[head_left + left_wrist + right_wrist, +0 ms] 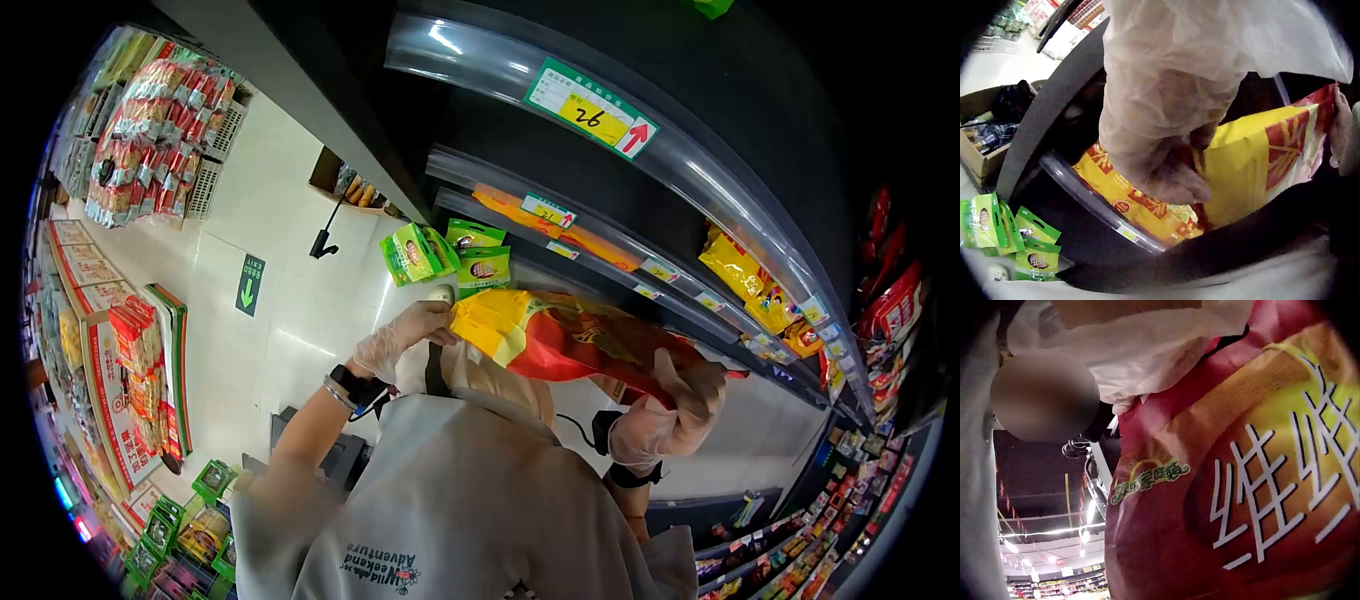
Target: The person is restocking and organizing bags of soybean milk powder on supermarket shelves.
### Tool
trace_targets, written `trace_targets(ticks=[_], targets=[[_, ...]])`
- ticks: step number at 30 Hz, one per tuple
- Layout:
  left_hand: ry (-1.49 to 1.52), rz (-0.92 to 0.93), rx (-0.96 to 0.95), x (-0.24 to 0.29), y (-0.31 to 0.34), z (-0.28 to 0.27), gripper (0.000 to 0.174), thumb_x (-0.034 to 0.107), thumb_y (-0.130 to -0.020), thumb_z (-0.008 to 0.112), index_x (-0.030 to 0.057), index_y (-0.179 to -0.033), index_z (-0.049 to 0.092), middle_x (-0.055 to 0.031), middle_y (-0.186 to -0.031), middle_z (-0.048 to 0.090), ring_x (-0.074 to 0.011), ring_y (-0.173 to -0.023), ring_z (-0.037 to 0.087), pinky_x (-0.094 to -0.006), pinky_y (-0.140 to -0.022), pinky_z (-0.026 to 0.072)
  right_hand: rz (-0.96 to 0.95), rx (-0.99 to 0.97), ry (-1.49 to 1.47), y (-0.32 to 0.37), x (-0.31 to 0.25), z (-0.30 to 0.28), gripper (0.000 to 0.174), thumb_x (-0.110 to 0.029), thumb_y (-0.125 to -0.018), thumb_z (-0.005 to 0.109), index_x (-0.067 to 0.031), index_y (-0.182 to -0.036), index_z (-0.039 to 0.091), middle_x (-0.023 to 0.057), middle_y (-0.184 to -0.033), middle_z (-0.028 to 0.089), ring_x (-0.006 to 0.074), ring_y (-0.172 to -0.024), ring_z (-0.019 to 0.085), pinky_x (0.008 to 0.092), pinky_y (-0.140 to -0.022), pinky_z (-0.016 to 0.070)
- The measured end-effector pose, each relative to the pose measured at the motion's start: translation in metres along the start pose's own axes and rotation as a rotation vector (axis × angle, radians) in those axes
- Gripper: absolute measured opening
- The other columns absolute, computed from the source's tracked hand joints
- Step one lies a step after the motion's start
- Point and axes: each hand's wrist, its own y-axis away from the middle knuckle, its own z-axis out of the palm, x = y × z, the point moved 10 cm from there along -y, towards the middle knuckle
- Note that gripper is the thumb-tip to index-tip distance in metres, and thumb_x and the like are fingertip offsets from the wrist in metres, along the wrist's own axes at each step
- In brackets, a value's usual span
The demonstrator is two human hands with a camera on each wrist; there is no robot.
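A large red and yellow printed bag (570,335) stretches between my two hands in front of my body, looking limp in the head view. At its yellow end my left hand (415,330), in a clear plastic glove, pinches the edge between thumb and fingers. My right hand (685,400), gloved too, grips the red end. In the left wrist view the bag's yellow face (1232,178) shows beside the left fingers. Up close in the right wrist view, the bag's red side (1160,550) carries big white characters and a small sun print.
Dark shelves with price strips (600,110) rise ahead, holding orange packets (570,230) and yellow bags (745,275). Several green packs (420,255) lie on the floor near a cardboard box (335,180). Snack displays (160,140) stand across the aisle to the left.
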Motion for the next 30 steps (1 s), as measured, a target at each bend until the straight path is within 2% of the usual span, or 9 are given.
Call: trace_targets(ticks=[6,8,10,13,15,18,22,27,30], targets=[[-0.265,0.005,-0.047,0.008,0.004,0.004,0.025,0.019,-0.089,0.051,-0.0029,-0.098,0.058,-0.0107,-0.085,0.065,-0.0183,-0.074,0.065,-0.0282,-0.066,0.0526,-0.029,0.005,0.010,-0.008,0.001,-0.001,0.033,-0.033,-0.082,0.063,-0.0008,-0.074,0.062,0.0035,-0.069,0.052,0.0197,-0.066,0.047,0.0341,-0.067,0.0395],[-0.893,0.532,-0.034,0.057,0.021,0.026,0.019,0.018,-0.086,0.054,0.0004,-0.091,0.060,-0.0119,-0.078,0.063,-0.0243,-0.071,0.063,-0.0316,-0.064,0.0519,-0.028,0.009,0.007,-0.010,-0.001,-0.001,0.028,-0.028,-0.080,0.066,-0.0012,-0.074,0.062,0.0033,-0.068,0.051,0.0197,-0.065,0.046,0.0344,-0.066,0.0390],[-0.979,0.557,0.025,0.066,0.024,0.029,0.017,0.017,-0.085,0.054,0.0016,-0.089,0.060,-0.0130,-0.077,0.061,-0.0275,-0.071,0.062,-0.0335,-0.064,0.0512,-0.026,0.015,0.007,-0.014,-0.004,-0.003,0.022,-0.023,-0.078,0.068,-0.0016,-0.074,0.063,0.0031,-0.068,0.050,0.0196,-0.065,0.046,0.0346,-0.066,0.0385],[-1.096,0.574,0.068,0.068,0.021,0.034,0.016,0.018,-0.084,0.053,0.0039,-0.088,0.060,-0.0158,-0.077,0.061,-0.0341,-0.074,0.060,-0.0395,-0.065,0.0495,-0.065,-0.068,0.016,-0.022,-0.016,0.001,0.016,-0.014,-0.065,0.070,-0.0030,-0.075,0.065,0.0027,-0.067,0.048,0.0197,-0.063,0.044,0.0344,-0.063,0.0370],[-1.063,0.451,0.120,0.057,0.011,0.026,0.018,0.020,-0.084,0.054,0.0041,-0.091,0.060,-0.0177,-0.079,0.061,-0.0362,-0.074,0.059,-0.0415,-0.065,0.0486,-0.083,-0.093,0.031,-0.025,-0.023,0.004,0.026,-0.013,-0.052,0.068,-0.0039,-0.077,0.066,0.0020,-0.065,0.045,0.0201,-0.062,0.042,0.0338,-0.061,0.0355],[-1.040,0.471,0.130,0.053,0.009,0.031,0.020,0.022,-0.084,0.055,0.0050,-0.092,0.059,-0.0180,-0.080,0.062,-0.0365,-0.075,0.059,-0.0426,-0.066,0.0482,-0.092,-0.069,0.027,-0.021,-0.023,0.005,0.034,-0.017,-0.046,0.066,-0.0043,-0.077,0.067,0.0016,-0.063,0.044,0.0204,-0.063,0.043,0.0340,-0.060,0.0356],[-1.060,0.619,0.091,0.055,0.008,0.040,0.018,0.022,-0.084,0.055,0.0053,-0.089,0.058,-0.0169,-0.079,0.061,-0.0359,-0.075,0.059,-0.0424,-0.066,0.0471,-0.047,-0.248,0.086,-0.019,-0.017,0.010,0.030,-0.010,-0.055,0.060,-0.0140,-0.082,0.072,-0.0047,-0.080,0.051,0.0197,-0.076,0.045,0.0330,-0.066,0.0386],[-1.123,0.537,0.103,0.046,-0.004,0.040,0.017,0.022,-0.084,0.055,0.0054,-0.088,0.058,-0.0157,-0.080,0.061,-0.0351,-0.077,0.058,-0.0415,-0.067,0.0465,-0.035,0.016,0.012,-0.019,-0.008,-0.006,0.015,-0.010,-0.062,0.065,-0.0112,-0.077,0.065,-0.0024,-0.071,0.049,0.0189,-0.064,0.044,0.0327,-0.065,0.0370],[-1.120,0.576,0.087,0.043,-0.005,0.047,0.016,0.021,-0.084,0.055,0.0055,-0.088,0.057,-0.0146,-0.082,0.061,-0.0343,-0.079,0.059,-0.0408,-0.069,0.0466,-0.041,0.080,0.009,-0.016,-0.007,-0.008,0.017,-0.008,-0.061,0.072,-0.0120,-0.072,0.060,-0.0030,-0.071,0.048,0.0175,-0.064,0.044,0.0330,-0.065,0.0371]])
